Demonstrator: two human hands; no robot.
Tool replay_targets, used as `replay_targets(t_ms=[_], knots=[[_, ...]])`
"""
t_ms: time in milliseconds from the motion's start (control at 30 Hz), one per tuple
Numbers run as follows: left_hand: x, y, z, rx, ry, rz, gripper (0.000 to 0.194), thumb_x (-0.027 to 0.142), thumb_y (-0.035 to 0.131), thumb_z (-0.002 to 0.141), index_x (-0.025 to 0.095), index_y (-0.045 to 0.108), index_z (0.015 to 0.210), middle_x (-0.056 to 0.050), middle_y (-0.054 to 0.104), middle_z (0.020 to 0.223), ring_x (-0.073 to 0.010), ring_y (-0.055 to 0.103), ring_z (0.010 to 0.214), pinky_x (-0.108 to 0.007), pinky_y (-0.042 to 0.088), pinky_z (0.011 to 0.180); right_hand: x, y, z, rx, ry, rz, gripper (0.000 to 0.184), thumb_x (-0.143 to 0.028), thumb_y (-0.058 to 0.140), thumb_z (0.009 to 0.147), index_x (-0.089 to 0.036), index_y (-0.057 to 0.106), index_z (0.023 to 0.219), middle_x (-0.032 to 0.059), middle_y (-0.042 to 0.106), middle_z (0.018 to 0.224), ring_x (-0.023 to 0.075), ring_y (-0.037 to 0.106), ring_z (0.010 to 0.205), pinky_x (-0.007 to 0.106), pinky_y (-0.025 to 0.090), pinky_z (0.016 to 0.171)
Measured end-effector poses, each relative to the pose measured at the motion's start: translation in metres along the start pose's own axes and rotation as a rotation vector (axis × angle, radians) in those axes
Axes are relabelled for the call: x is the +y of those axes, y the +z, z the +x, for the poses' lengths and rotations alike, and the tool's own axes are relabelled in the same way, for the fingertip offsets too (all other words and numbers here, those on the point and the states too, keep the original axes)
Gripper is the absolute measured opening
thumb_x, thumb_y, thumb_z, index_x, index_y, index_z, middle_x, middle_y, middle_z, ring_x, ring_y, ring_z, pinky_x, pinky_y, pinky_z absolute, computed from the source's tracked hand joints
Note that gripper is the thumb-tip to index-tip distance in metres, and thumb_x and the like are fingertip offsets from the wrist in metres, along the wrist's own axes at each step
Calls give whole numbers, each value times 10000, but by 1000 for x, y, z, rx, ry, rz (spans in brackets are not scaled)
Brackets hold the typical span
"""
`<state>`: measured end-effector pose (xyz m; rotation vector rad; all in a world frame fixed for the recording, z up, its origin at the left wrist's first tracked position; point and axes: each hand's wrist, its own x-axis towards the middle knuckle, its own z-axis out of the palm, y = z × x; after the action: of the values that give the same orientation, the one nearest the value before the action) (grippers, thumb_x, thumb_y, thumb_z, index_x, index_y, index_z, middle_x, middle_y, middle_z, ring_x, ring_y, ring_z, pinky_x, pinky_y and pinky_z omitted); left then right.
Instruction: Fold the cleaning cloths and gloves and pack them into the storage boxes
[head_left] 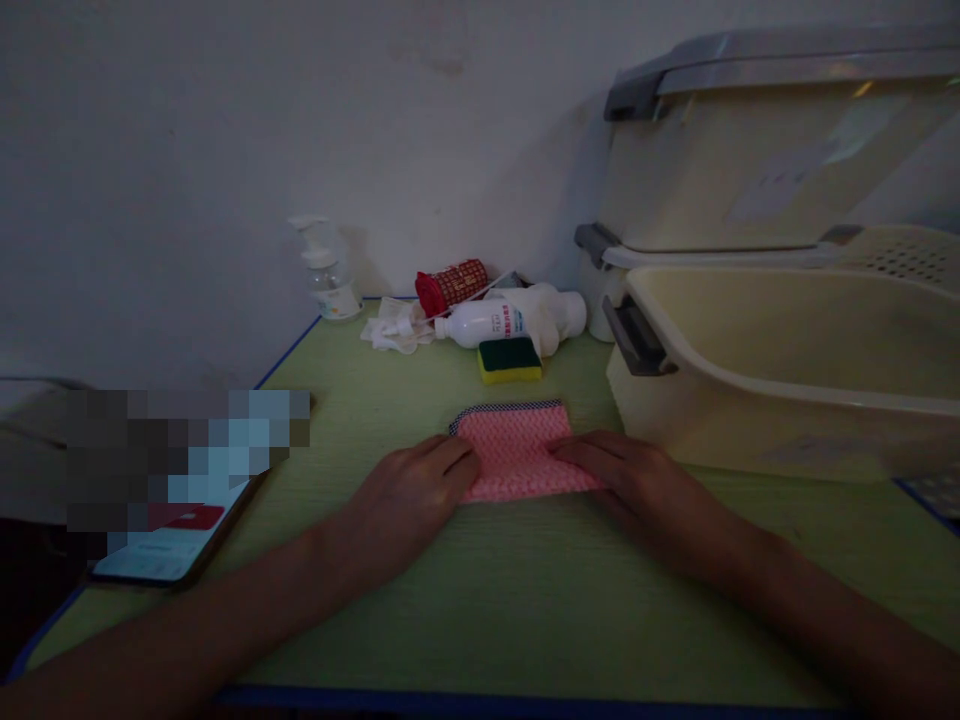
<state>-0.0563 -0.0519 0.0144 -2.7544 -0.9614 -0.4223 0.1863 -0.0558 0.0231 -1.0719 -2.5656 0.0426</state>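
A pink textured cleaning cloth with a dark checked edging lies folded on the green tabletop. My left hand pinches its left side, the fingers curled over the edge. At the opposite side my right hand grips the cloth, fingertips on top and the thumb hidden from sight. Just beyond the cloth sits a yellow sponge with a dark green scouring face upward.
A cream basin stands on the right before stacked lidded storage boxes. Behind the sponge lie a white bottle, a red patterned roll and crumpled white material. A pump bottle and a phone are on the left.
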Motion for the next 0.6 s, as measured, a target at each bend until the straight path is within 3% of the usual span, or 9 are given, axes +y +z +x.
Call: replay_targets(t_ms=[167,500,600], knots=[[-7,0,0,-28,-88,-107,315,-25,353,789,144,612,847,-52,679,807,-152,639,683,-268,531,626,1,0,0,-7,40,46,253,-36,425,794,-132,597,953,104,682,869,203,653,769,322,540,672],[-7,-16,6,-227,-218,-207,204,148,374,874,167,577,879,-3,662,674,-123,616,574,-205,425,532,-1,-3,1,-13,90,172,177,-177,390,904,-144,564,905,74,672,787,181,647,682,278,493,600],[-6,-22,9,-211,-271,-333,206,225,360,903,169,558,899,14,623,641,-108,588,543,-195,386,518,-3,-2,1,-25,120,199,171,-214,402,913,-159,563,921,48,668,749,166,642,649,255,472,583]])
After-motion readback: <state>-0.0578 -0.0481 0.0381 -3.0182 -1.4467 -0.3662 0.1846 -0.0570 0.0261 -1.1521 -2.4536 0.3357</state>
